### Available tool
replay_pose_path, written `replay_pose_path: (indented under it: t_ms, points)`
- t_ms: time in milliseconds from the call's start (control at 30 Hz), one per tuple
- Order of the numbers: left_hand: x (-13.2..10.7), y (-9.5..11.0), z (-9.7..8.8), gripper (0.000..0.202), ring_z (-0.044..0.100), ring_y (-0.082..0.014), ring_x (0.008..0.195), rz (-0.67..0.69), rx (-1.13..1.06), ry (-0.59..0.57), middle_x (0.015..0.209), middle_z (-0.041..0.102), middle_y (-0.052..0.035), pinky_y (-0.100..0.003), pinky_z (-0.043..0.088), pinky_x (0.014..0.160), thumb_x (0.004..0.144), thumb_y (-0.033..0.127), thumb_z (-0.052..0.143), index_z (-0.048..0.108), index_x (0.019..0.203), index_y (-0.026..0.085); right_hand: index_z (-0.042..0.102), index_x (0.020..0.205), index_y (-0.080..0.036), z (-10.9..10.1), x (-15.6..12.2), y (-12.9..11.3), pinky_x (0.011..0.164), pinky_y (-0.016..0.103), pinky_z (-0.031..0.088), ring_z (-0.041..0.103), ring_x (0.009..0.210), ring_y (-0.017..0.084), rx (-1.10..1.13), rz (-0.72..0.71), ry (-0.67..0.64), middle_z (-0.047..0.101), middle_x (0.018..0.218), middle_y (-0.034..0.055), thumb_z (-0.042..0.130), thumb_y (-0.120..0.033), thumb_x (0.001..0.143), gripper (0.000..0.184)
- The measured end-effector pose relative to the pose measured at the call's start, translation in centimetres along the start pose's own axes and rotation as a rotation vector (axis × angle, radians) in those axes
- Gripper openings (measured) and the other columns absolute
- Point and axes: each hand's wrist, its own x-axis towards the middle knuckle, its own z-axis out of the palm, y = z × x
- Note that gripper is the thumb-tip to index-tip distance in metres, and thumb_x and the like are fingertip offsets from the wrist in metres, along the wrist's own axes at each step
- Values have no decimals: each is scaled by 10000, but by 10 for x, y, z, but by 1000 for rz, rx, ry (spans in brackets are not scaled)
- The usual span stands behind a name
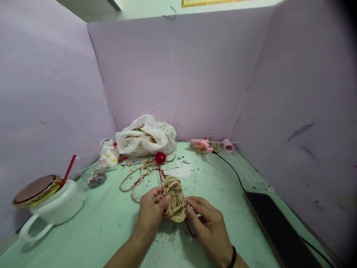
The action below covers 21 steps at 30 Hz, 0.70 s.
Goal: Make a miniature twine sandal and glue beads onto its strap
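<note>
Braided-straw sole (175, 201): where is it exactly?

Just above the pale green tabletop (125, 230), near the front and between the two hands, its long side pointing away from the person.

And the left hand (153, 209)?

It holds the piece by the left edge, thumb laid on top and the other fingers curled beside and under it.

What about the right hand (208, 220)?

Thumb and forefinger are at the right edge with a narrow gap; I can't tell whether they pinch the straw or only touch it. A black band (232, 257) circles that wrist.

Any yarn there?

Yes, a ball of red yarn (160, 158) sits beyond the piece, strands running toward it. Another red strand (190, 229) shows below, by the right hand. Loose braided straw cord (134, 190) loops on the table, left of the piece.

Further back?

A white plastic bag (165, 134) with straw inside, and, to its right, a pink glue gun (205, 144) on its side.
</note>
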Motion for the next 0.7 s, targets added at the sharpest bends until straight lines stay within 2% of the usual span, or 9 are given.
replay_pose_path:
  t_ms: [100,167,233,300,367,433,567,700]
  points:
    - [0,1,0,382,501,-94,458,-13,-15,-4,514,578,16,-202,405,465,514,238,737,600,839,93,740,851,-237,-1,1,-2,588,261,509,615,805,219,53,34,7,658,901,107,570,-283,786,187]
    - [0,0,0,379,531,-115,492,-23,-16,-16,530,588,6,-224,429,503,508,228,734,609,840,93,747,711,-209,-1,3,-2,587,278,501,613,739,211,123,95,12,657,868,115,592,-331,763,205]
    - [-1,-1,-1,375,550,-134,514,-29,-10,-48,533,585,3,-243,438,527,516,232,729,614,846,95,713,594,-168,-1,6,1,488,274,477,583,571,167,266,239,15,654,799,111,645,-393,700,258]
    - [-2,-2,0,374,550,-140,510,-27,5,-80,522,576,8,-249,433,524,530,239,724,617,859,97,663,562,-139,-1,8,3,383,250,423,508,427,115,476,437,-18,633,661,79,706,-426,622,296]
    - [-4,-2,0,379,547,-140,510,-17,26,-98,530,584,3,-249,430,523,538,241,721,622,874,95,615,565,-129,-3,9,5,356,222,401,477,388,93,681,602,-97,585,538,30,751,-400,575,303]
    - [-5,-2,1,391,546,-141,517,-9,37,-109,559,607,-14,-248,428,524,536,245,725,628,881,89,608,627,-125,-6,10,4,371,195,415,491,412,83,822,680,-186,584,542,15,760,-348,585,274]
    - [-7,-1,2,419,529,-133,511,-10,22,-136,573,613,-20,-234,409,507,537,262,735,641,903,81,648,852,-119,-11,10,0,410,166,471,517,488,72,924,717,-329,625,668,31,701,-302,679,257]
    - [-7,6,0,420,535,-142,606,61,77,-229,672,641,-36,-225,409,561,612,324,699,668,971,108,665,857,-104,-14,11,-2,453,163,506,555,540,82,977,715,-384,645,717,53,653,-308,732,239]
